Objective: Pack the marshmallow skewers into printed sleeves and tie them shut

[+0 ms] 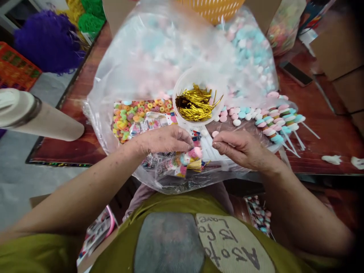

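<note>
My left hand [173, 139] has its fingers pressed together just above a small pack of pink and blue candy [191, 155]; what its fingertips hold is too small to make out. To the right, my right hand [237, 148] is closed in a pinch, and anything between thumb and finger is too small to tell. Between and beyond the hands stands a white bowl [179, 85] with gold foil strips [197, 104]. Colourful ring candies [136, 113] lie left of the bowl. Printed packets [176, 168] lie below my left hand.
A large clear plastic bag [136, 49] with pastel candies covers the table [321, 102]. Candy skewers [280, 117] lie at the right, a phone [296, 73] beyond them. A white tumbler [54, 119] is at the left, a yellow basket [212, 9] at the back.
</note>
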### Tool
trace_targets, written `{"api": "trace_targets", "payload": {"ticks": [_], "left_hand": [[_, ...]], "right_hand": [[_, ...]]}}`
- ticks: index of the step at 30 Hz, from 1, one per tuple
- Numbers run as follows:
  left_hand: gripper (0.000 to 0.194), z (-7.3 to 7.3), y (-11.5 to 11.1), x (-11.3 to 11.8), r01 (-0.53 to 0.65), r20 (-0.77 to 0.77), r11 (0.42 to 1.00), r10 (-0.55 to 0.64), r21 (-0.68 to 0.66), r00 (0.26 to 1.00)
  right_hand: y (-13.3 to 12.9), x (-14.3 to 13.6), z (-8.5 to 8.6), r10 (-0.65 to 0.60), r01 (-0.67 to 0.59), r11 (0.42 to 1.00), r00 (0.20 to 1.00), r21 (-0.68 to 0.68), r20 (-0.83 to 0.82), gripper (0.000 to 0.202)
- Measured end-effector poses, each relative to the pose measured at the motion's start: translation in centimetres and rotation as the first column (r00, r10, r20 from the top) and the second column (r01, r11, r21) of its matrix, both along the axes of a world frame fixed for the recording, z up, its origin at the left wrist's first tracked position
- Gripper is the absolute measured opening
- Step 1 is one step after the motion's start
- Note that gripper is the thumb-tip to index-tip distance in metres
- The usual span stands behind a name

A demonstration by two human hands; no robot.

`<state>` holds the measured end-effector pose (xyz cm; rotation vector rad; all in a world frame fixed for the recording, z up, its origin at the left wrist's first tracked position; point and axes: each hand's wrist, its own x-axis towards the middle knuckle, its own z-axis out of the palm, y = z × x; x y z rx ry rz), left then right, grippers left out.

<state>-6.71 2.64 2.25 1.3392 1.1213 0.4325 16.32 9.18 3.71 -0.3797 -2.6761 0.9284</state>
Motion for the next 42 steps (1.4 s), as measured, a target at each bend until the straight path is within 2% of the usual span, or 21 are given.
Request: {"api": "trace_targets", "payload": {"ticks": [6, 12, 15, 20, 24, 29, 36, 42], "left_hand": [[0.015, -1.3, 0.8, -0.2, 0.038, -0.047, 0.999, -0.038, -0.003, 0.998], [0.010, -1.2, 1.3, -0.1, 0.041, -0.147, 0.990, -0.021, 0.137, 0.989], [0.008, -1.0, 1.0, 0.2, 0.016, -0.134, 0.979, 0.012, 0.203, 0.991], [0.008, -0.1, 0.3, 0.9, -0.013, -0.077, 0.981, 0.028, 0.193, 0.997], [0.015, 0.6, -0.4, 0.1, -0.174, -0.003, 0.956, 0.179, 0.238, 0.984], [0.029, 0.8, -1.9, -1.1, -0.040, -0.015, 0.992, 0.042, 0.122, 0.999], [0.026, 0.8, -3.3, 0.0, -0.156, 0.074, 0.985, 0.150, 0.079, 0.986], [0.022, 1.3, -3.3, 0.4, -0.153, 0.043, 0.987, 0.151, 0.052, 0.988]], "right_hand": [[0.7, -0.6, -2.0, -0.044, 0.045, 0.998, 0.999, -0.053, 0.013, 0.022], [1.1, -0.9, -2.6, -0.072, 0.077, 0.993, 0.996, -0.093, 0.061, 0.021], [0.9, -1.2, -2.6, -0.048, 0.053, 0.997, 0.995, -0.049, 0.085, 0.020], [0.0, -1.9, -1.7, 0.023, -0.029, 0.998, 0.995, 0.060, 0.100, 0.018], [-0.8, -1.6, -0.5, -0.024, 0.019, 0.996, 0.998, 0.089, 0.054, 0.019], [-1.7, -0.7, 0.3, -0.066, 0.065, 0.996, 0.998, 0.067, 0.017, 0.025], [-3.2, -0.3, 0.9, -0.082, 0.088, 0.979, 0.996, 0.184, -0.042, 0.024], [-3.5, -0.3, 1.1, -0.074, 0.076, 0.949, 0.997, 0.306, -0.021, 0.024]]}}
